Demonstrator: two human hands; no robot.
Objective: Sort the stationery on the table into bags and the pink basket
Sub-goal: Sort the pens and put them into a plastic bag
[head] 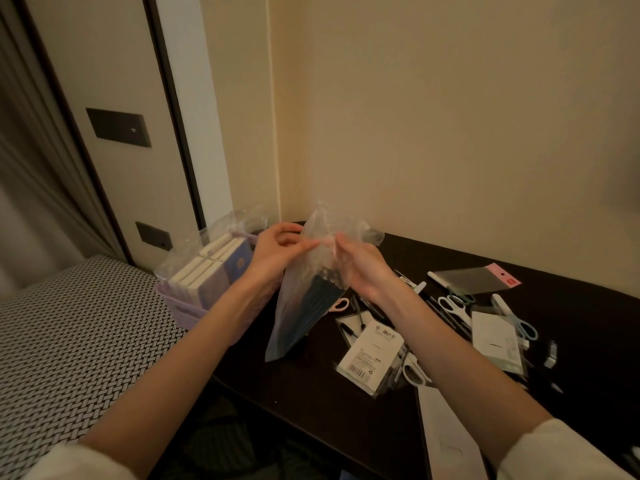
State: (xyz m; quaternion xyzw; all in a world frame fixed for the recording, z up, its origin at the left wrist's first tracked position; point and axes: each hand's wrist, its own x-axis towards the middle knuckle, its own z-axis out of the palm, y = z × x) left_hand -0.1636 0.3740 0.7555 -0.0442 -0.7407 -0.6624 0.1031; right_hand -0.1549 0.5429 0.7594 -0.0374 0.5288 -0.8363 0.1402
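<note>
Head view: both hands (277,251) (356,268) pinch a clear bag (298,306), its dark contents blurred.

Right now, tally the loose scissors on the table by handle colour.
Pink scissors: 1
White scissors: 2
Blue scissors: 1
Grey-green scissors: 1
Total: 5 in view

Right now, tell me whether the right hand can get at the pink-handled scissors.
Probably not yet: the right hand pinches the clear bag, as does the left hand, and the bag overhangs the pink-handled scissors.
</note>
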